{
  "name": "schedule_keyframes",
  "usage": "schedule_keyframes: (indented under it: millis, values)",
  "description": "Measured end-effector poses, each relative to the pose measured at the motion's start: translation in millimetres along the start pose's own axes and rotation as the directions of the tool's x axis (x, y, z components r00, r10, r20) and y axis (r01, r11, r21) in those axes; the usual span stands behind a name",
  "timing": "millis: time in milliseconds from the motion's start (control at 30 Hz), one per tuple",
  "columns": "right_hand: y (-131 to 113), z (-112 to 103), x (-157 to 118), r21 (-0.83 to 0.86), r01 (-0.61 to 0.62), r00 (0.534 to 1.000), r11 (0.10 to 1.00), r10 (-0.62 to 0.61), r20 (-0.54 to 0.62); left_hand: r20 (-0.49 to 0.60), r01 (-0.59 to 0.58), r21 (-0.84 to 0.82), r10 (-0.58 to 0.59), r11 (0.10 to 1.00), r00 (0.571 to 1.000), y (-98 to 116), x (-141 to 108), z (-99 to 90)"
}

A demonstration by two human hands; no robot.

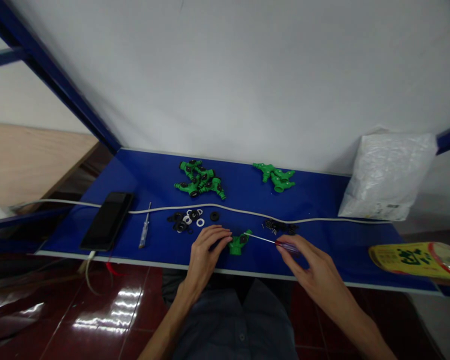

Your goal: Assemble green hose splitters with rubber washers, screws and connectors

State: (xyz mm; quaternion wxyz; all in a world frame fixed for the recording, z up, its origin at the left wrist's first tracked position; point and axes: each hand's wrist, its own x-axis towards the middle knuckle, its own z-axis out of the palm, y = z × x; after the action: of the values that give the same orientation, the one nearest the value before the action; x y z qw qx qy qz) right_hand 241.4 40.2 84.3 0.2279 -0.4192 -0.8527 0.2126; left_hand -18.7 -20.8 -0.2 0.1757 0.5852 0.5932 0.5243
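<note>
1 blue bench (315,200); clock ctr = green fitting (236,246) nr front edge. 1 white pkg (388,175) 2 o'clock, 1 yellow pkt (416,260) 3, 1 blk phone (107,222) 9. 2 hands: L hand (206,252) pinches fitting, R hand (315,262) grips 1 screwdriver (285,245), tip at fitting. Fitting piles: approx 4 at 11 (204,176), approx 3 at 1 (283,175). 1 spare driver (144,234) 9. Rings (200,222) 10, screws (273,225) 2, too jumbled to ct.

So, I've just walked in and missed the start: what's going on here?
A person's left hand holds a green fitting near the front edge of a blue tabletop. The right hand grips a screwdriver, its tip by the fitting's upper right part. Farther back lie two groups of similar fittings, with loose rings and small dark parts nearer the hands.
</note>
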Motion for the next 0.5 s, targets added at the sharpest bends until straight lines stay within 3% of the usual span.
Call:
schedule_keyframes:
  millis: [200,500]
  values:
    - [-39,-7,34,0.063,0.096,0.987,0.993,-0.103,0.123,0.016,-0.013,-0.036,0.014,0.999,1.000,-3,-1,0.8]
    - [-43,-4,46,-0.026,0.223,0.963,0.974,-0.216,0.164,0.021,0.015,-0.047,-0.014,0.999,1.000,-1,-1,2.4]
